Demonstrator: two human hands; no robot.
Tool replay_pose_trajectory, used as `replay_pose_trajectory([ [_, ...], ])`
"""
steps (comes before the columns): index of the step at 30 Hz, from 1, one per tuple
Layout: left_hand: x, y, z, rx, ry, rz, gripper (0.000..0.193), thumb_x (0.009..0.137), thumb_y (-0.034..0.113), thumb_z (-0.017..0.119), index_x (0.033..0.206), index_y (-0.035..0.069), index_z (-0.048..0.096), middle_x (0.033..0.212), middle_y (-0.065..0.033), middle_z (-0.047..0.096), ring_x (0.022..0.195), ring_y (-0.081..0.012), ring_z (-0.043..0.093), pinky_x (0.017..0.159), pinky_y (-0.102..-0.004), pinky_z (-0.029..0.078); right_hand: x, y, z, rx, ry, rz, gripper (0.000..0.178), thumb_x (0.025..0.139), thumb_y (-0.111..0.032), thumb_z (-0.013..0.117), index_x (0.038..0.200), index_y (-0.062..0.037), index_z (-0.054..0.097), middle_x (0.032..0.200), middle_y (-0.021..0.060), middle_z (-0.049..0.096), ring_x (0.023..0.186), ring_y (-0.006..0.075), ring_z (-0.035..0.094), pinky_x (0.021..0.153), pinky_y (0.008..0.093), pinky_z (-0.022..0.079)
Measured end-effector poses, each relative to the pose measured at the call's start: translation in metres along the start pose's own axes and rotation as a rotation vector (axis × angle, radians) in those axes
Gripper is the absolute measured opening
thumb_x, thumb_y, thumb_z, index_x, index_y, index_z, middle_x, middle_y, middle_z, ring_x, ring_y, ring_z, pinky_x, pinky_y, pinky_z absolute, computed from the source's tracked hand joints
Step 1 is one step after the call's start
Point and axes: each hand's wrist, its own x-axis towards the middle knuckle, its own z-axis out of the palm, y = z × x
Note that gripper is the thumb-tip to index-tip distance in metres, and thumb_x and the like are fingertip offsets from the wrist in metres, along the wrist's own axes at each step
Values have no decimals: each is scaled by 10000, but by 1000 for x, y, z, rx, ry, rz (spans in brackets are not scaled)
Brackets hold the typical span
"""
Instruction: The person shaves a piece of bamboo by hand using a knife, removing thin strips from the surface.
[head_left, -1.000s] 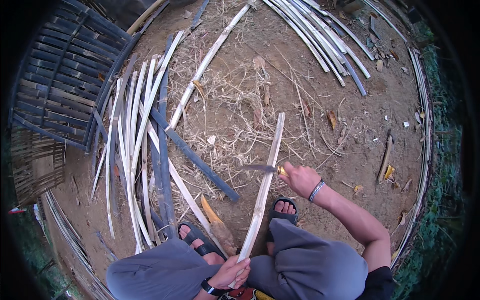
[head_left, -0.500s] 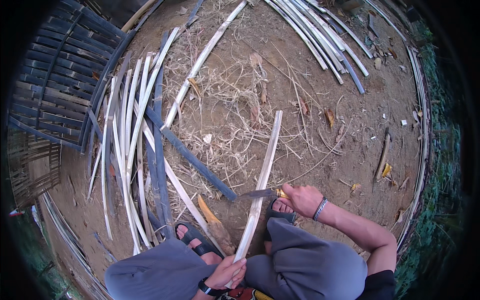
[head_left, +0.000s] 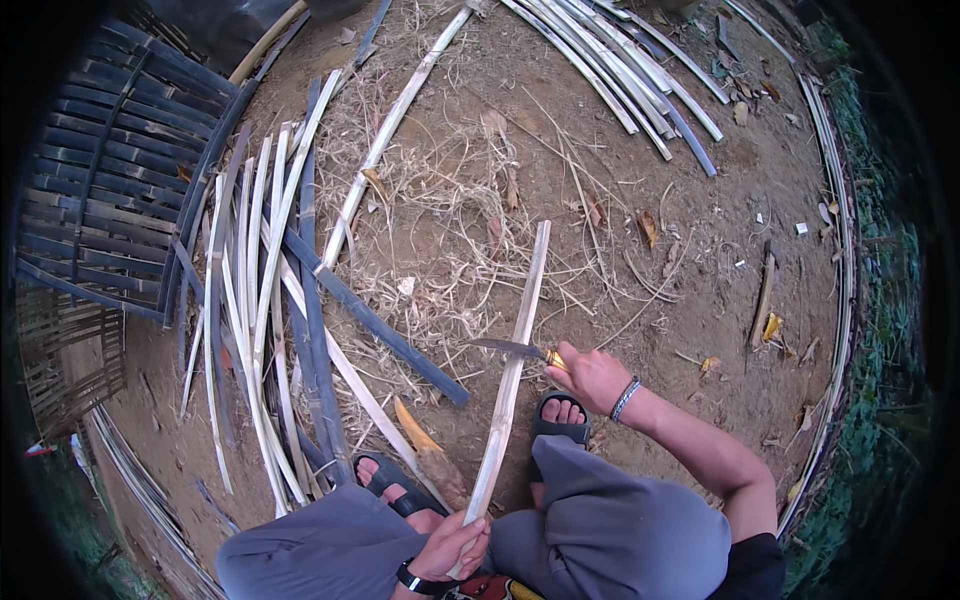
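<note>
Dirt ground (head_left: pixel 710 310), pale shavings (head_left: pixel 470 285), slatted panel (head_left: pixel 140 150), knife (head_left: pixel 534 351)

Hidden, cropped and indistinct parts
The right grip (head_left: pixel 592 381) covers most of the knife handle (head_left: pixel 556 360); the left grip (head_left: pixel 455 548) hides part of the pale strip (head_left: pixel 515 370); the lower edge cuts off the patterned cloth (head_left: pixel 482 588); the upper edge crops the strip bundle (head_left: pixel 655 72); white scraps (head_left: pixel 801 229) are too small to identify; the foliage (head_left: pixel 868 400) blurs into the dark rim.
</note>
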Motion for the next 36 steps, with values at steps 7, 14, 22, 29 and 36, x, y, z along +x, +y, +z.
replay_pose_trajectory([
  [7,-38,35,38,159,-178,464,849,907,588,395,1524,104,70,1094,-417,524,925,-427,634,807,-435,514,-6,-10,-15,290,-13,20,403,954,-412,520,993,-27,409,746,265,615,730,470,610,646,532,476],
  [14,-34,85,75,70,-358,1031,1024,798,730,381,1492,4,185,1076,-339,594,973,-356,619,817,-366,449,37,-50,-53,342,-39,13,420,935,-415,565,987,-12,459,723,168,600,592,285,611,533,401,493],
  [22,-48,132,91,637,446,1069,349,992,334,474,1223,100,592,807,-115,617,914,-194,597,798,-350,428,74,-86,-102,227,-217,71,408,908,-382,600,979,10,513,636,67,563,479,157,573,388,305,451],
  [29,-130,132,67,501,637,1652,520,1024,439,365,963,64,720,910,-66,535,885,-185,502,812,-351,415,58,-237,-125,-312,-337,-246,484,906,-449,558,978,29,573,756,204,661,648,313,661,666,406,526],
  [36,-289,104,24,-113,209,2060,633,1011,537,281,943,6,620,564,-17,481,584,-158,513,687,-335,446,32,-350,-112,-144,-308,-612,498,901,-461,585,1023,22,565,808,214,655,739,356,657,732,424,513],
])
